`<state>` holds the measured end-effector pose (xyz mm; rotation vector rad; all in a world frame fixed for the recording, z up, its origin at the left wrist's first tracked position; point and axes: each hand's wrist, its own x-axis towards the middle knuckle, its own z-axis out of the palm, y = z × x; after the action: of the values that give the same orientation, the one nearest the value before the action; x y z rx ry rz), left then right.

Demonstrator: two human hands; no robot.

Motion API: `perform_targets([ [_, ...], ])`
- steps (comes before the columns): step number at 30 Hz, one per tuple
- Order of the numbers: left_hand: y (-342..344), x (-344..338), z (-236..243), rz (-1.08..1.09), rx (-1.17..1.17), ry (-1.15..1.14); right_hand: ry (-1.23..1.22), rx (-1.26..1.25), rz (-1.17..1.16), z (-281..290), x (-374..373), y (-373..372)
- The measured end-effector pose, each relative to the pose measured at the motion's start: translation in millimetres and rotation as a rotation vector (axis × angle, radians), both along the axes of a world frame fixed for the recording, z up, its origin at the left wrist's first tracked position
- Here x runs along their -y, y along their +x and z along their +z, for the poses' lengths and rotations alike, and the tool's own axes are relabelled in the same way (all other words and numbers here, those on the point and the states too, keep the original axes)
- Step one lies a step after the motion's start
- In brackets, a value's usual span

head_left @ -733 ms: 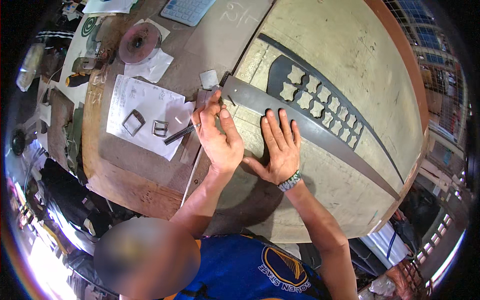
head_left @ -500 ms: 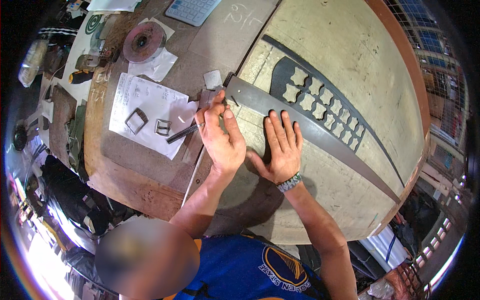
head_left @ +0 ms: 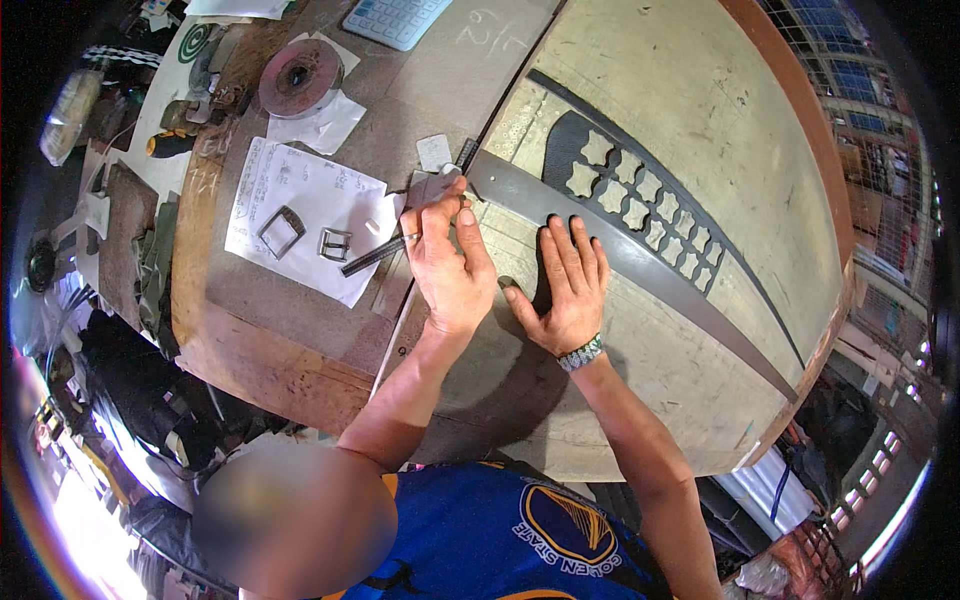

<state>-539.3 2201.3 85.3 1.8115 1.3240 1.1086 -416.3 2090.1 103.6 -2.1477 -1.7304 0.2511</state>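
Observation:
A long grey tapered strip (head_left: 640,250) lies slantwise across the pale board, its narrow end at the far right. My right hand (head_left: 570,290) rests flat on the strip's near edge, fingers stretched out, a patterned band round the wrist. My left hand (head_left: 445,255) is raised beside the strip's wide end, its fingers curled toward the thumb. Whatever its fingertips hold, if anything, is too small to make out. Beyond the strip sits a black piece (head_left: 640,200) with rows of pale cut-out shapes. A dark ribbed bar (head_left: 372,257) lies just left of my left hand.
Two metal buckles, one larger frame (head_left: 281,232) and one smaller buckle (head_left: 334,244), lie on a written paper sheet (head_left: 300,190). Farther back are a reddish tape roll (head_left: 298,77) and a pale blue calculator (head_left: 400,20). A thin black strip (head_left: 755,275) curves behind the cut-out piece.
The left fingertips have shifted slightly beside the strip's wide end. My right hand stays flat on the strip. The whole view has moved a little.

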Motion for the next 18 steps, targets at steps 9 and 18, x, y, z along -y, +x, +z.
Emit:
perform_targets([
  [9,-3,2,-2,0.017,-0.011,0.003,0.016,0.031,-0.004,-4,1,-5],
  [18,-11,-13,6,-0.004,0.176,-0.105,0.042,-0.056,0.001,5,8,6],
])
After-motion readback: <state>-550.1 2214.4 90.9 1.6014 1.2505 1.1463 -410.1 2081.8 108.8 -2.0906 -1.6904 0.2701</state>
